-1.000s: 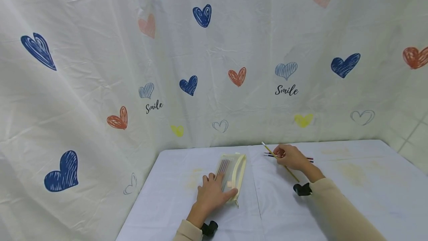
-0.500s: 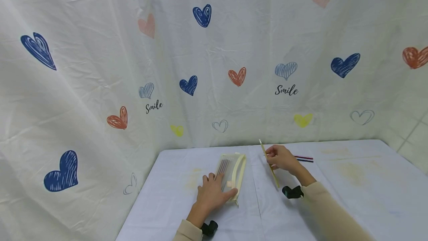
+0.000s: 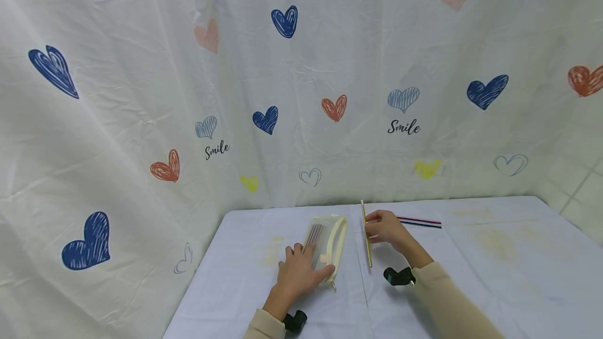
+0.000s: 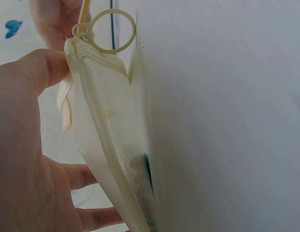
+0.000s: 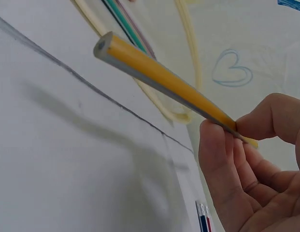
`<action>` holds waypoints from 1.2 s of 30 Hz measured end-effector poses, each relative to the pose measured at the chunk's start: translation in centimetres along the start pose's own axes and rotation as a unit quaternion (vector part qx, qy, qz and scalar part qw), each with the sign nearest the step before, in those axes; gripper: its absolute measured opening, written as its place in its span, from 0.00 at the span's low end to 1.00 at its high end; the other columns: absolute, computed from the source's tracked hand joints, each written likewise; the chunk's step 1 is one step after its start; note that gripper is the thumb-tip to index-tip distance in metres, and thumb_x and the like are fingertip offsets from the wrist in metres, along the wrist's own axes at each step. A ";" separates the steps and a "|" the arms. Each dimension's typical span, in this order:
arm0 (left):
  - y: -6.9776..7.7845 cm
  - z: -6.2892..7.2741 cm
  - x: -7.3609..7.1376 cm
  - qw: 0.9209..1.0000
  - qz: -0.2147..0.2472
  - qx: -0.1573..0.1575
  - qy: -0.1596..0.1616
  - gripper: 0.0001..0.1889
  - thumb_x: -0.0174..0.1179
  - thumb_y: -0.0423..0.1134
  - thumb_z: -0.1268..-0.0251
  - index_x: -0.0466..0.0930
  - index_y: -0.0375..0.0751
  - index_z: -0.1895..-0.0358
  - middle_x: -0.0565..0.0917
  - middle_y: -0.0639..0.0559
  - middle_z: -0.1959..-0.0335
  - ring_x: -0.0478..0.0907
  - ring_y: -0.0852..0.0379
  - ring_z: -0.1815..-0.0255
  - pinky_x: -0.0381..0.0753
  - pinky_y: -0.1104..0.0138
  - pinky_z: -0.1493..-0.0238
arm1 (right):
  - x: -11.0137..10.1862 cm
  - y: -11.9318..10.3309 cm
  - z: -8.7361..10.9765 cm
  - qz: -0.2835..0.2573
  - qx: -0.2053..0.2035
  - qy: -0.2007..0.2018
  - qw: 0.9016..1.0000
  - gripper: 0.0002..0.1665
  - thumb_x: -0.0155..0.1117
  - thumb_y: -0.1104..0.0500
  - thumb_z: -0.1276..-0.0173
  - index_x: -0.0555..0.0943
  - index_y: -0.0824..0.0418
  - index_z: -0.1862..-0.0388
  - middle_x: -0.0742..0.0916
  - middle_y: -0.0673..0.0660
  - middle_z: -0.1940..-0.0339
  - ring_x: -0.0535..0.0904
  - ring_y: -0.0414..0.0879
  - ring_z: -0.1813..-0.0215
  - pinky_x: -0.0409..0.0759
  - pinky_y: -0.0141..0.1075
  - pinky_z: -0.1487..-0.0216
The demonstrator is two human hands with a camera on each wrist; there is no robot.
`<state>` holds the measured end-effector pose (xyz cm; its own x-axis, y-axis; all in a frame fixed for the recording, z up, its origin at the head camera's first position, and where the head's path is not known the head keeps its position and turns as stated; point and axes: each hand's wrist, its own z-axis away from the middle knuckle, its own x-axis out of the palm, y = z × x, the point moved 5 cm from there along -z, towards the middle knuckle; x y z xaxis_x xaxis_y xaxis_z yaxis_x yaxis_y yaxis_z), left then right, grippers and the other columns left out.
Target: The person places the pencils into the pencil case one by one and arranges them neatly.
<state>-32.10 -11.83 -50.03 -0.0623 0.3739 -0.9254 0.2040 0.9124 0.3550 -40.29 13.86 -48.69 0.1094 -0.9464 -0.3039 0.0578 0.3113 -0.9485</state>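
My left hand (image 3: 298, 273) rests spread on a pale yellow mesh pencil case (image 3: 330, 242), its thumb at the corner near the zipper pull ring (image 4: 121, 48). Several thin pencils (image 3: 314, 233) show through the mesh beneath the fingertips. To the right of the case, my right hand (image 3: 388, 229) pinches a yellow pencil (image 3: 369, 252) between thumb and fingers, above the table. The right wrist view shows its flat, unsharpened end (image 5: 102, 46) pointing away from the fingers.
Dark red and blue pencils (image 3: 426, 222) lie side by side behind the right hand. A white cloth (image 3: 471, 276) with a crease covers the table. Behind its far edge hangs a white curtain (image 3: 358, 171) printed with hearts.
My right hand has moved left toward the case with the yellow pencil, which has turned from slanting to nearly in line with the case. The left hand and case stay put.
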 end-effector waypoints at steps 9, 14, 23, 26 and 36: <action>-0.1 -0.1 0.1 1.000 -0.006 -0.002 0.002 0.46 0.59 0.75 0.44 0.72 0.48 0.28 0.74 0.38 0.40 0.68 0.39 0.41 0.74 0.37 0.56 | 1.9 0.1 0.3 -0.018 0.018 0.008 1.000 0.20 0.62 0.67 0.31 0.74 0.77 0.43 0.84 0.63 0.58 0.84 0.47 0.64 0.88 0.42 0.60; -0.1 -0.2 0.1 1.000 -0.008 -0.004 0.001 0.46 0.59 0.76 0.43 0.72 0.49 0.28 0.74 0.39 0.40 0.68 0.40 0.41 0.74 0.38 0.55 | 3.0 0.1 0.4 -0.034 0.018 0.015 0.999 0.20 0.62 0.67 0.32 0.74 0.76 0.44 0.85 0.64 0.60 0.84 0.46 0.65 0.88 0.39 0.63; 0.0 0.0 0.0 1.000 0.000 -0.004 -0.003 0.46 0.59 0.76 0.43 0.72 0.48 0.28 0.74 0.38 0.41 0.69 0.40 0.41 0.74 0.37 0.55 | 4.4 0.6 0.6 -0.022 0.050 0.017 0.998 0.19 0.66 0.64 0.31 0.77 0.72 0.45 0.86 0.62 0.61 0.84 0.46 0.65 0.87 0.38 0.64; 0.0 -0.1 0.0 1.000 -0.002 -0.004 -0.002 0.46 0.59 0.76 0.43 0.72 0.48 0.28 0.74 0.39 0.41 0.69 0.40 0.42 0.74 0.38 0.55 | 4.7 0.6 0.8 -0.022 0.051 0.018 0.998 0.19 0.66 0.64 0.31 0.77 0.73 0.46 0.86 0.62 0.62 0.84 0.45 0.66 0.87 0.37 0.65; -0.1 -0.2 0.2 1.000 -0.005 -0.007 0.003 0.46 0.59 0.76 0.44 0.73 0.49 0.29 0.75 0.40 0.42 0.69 0.41 0.44 0.74 0.39 0.55 | 5.7 0.9 1.0 -0.027 0.042 0.006 0.999 0.17 0.65 0.66 0.32 0.77 0.74 0.48 0.85 0.60 0.64 0.82 0.45 0.67 0.86 0.36 0.67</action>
<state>-32.36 -11.81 -50.17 -0.0703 0.3661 -0.9279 0.1902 0.9181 0.3478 -38.67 8.83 -51.14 0.0918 -0.9629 -0.2538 0.1458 0.2651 -0.9531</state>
